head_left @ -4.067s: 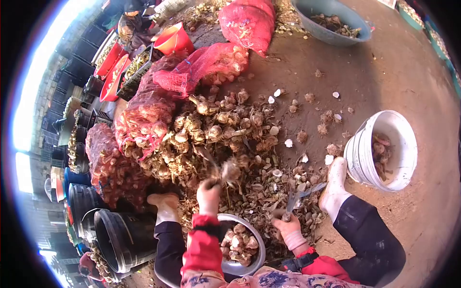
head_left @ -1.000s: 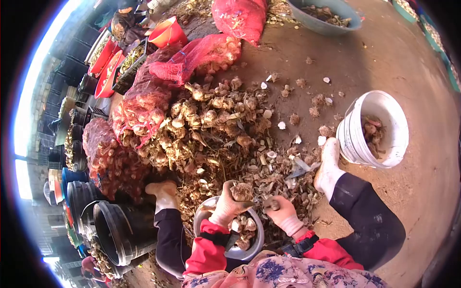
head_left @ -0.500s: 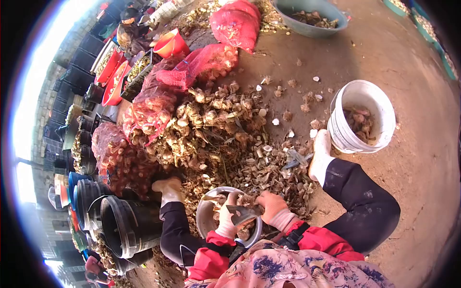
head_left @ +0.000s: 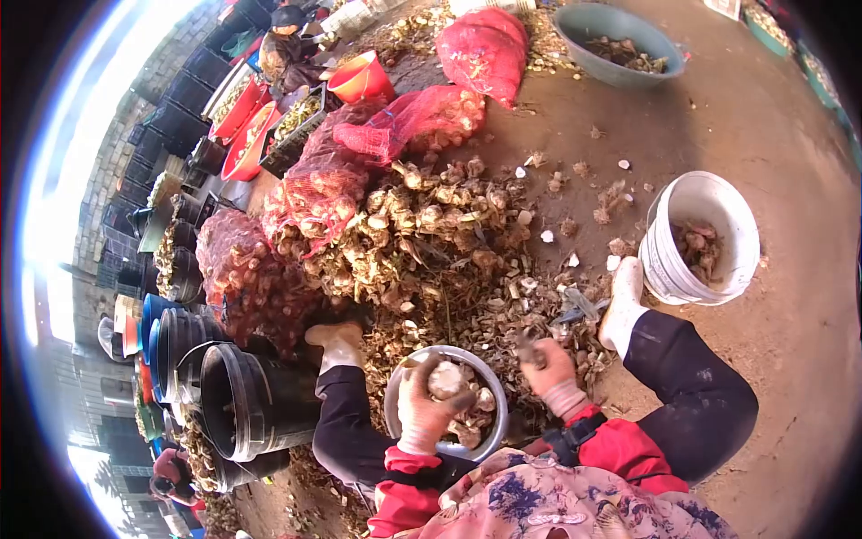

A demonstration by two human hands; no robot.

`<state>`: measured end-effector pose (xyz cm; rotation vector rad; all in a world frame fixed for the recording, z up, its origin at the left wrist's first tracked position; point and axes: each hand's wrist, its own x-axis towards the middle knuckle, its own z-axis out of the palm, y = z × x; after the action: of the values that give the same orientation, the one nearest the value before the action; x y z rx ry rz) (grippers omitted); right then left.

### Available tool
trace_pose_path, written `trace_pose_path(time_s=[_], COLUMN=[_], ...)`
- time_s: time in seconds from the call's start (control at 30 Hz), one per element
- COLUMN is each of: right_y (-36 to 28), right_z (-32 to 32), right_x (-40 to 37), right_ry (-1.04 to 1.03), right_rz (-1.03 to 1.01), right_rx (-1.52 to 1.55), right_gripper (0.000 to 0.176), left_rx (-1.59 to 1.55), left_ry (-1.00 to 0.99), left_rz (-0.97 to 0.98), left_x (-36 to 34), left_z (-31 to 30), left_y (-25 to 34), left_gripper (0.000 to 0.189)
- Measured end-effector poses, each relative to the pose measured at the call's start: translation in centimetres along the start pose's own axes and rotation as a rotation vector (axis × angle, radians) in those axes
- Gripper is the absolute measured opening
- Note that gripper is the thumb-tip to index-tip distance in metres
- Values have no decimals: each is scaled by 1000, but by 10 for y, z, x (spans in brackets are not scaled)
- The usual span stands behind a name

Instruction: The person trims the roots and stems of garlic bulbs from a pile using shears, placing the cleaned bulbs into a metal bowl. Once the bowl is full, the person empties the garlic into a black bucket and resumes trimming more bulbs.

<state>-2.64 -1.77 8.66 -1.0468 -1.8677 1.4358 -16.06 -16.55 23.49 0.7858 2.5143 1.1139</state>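
My left hand [head_left: 420,415] is closed around a garlic bulb [head_left: 446,380] with a pale, cut-looking face, above a round metal basin [head_left: 391,395]. Other trimmed garlic bulbs [head_left: 470,435] lie inside this basin. To the right of its rim, my right hand [head_left: 553,375] is closed with a small brownish, blurred thing at its fingertips that I cannot make out. Beneath the right hand spread dry garlic stalks and trimmings [head_left: 516,328]. Beyond both hands rises a heap of untrimmed garlic [head_left: 422,220] with stems and roots.
Red mesh sacks of garlic [head_left: 310,202] lie left of the heap. A white bucket [head_left: 660,256] with scraps stands by my right boot [head_left: 626,301]. Black buckets [head_left: 260,400] stand at left. Farther off are a green tub [head_left: 593,63] and a crouching person [head_left: 287,58].
My hands have moved apart, the right one away from the basin. A blade seen between them earlier no longer shows. The garlic bulb in my left hand now faces up.
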Motion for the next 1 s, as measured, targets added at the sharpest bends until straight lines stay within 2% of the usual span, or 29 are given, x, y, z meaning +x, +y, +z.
trace_pose_path(time_s=[0.07,0.1,0.13,0.17,0.2,0.27,0.33,0.4,0.43,0.47,0.5,0.53,0.57,0.6,0.63,0.67,0.7,0.73,0.8,0.87,0.93,1.0], right_y=[-50,-56,-64,-71,-77,-85,-80,-44,-16,64,55,72,89,100,91,79,66,55,62,55,46,26], right_z=[-8,-6,-6,-7,-8,-8,-7,2,12,30,9,5,8,10,7,6,5,7,18,21,20,14], right_x=[-8,-11,-14,-13,-14,-15,-12,-10,-15,-25,-23,-24,-24,-18,-12,-8,-4,2,3,3,6,14], right_ry=[-128,-203,-277,-300,-292,-358,-335,-390,-343,-389,-312,-251,-214,-172,-136,-140,-107,-73,-60,-40,-50,-44], right_rz=[-228,-258,-287,-371,-365,-333,-359,-214,70,422,537,483,523,559,644,645,666,686,634,635,645,745], right_rx=[123,113,101,70,63,14,-7,105,-77,322,-97,-275,-168,-63,209,204,291,377,315,381,402,454], right_gripper=[18,22,25,28,28,27,27,26,25,23,20,18,15,13,9,9,11,14,19,18,21,20], left_rx=[-867,-1253,-1322,-1365,-1408,-1467,-1522,-1612,-1798,-1708,-1690,-1674,-1418,-1035,-506,21,-38,51,-480,-487,-215,76], left_ry=[-90,-311,-186,-155,-123,-179,-226,-258,-227,-361,-428,-481,-348,-449,-464,-457,-489,-410,-216,-89,-11,-82], left_rz=[-402,-175,-348,-385,-426,-444,-458,-431,-569,-469,-458,-452,-544,-547,-352,-153,-376,-294,-476,-559,-383,-419], left_x=[-2,9,-3,-10,-15,-20,-21,-25,-31,-29,-29,-33,-37,-32,-35,-39,-15,7,66,132,188,234], left_z=[-1,3,6,10,13,20,27,32,28,18,11,1,-8,-11,-11,-8,-8,-1,34,75,121,157], left_y=[12,12,18,26,29,25,18,8,-2,9,3,-3,-6,-26,-77,-115,-84,-81,-95,-119,-156,-190], left_gripper=[47,36,37,34,32,31,30,34,32,29,27,26,25,40,52,64,81,71,56,40,37,41])
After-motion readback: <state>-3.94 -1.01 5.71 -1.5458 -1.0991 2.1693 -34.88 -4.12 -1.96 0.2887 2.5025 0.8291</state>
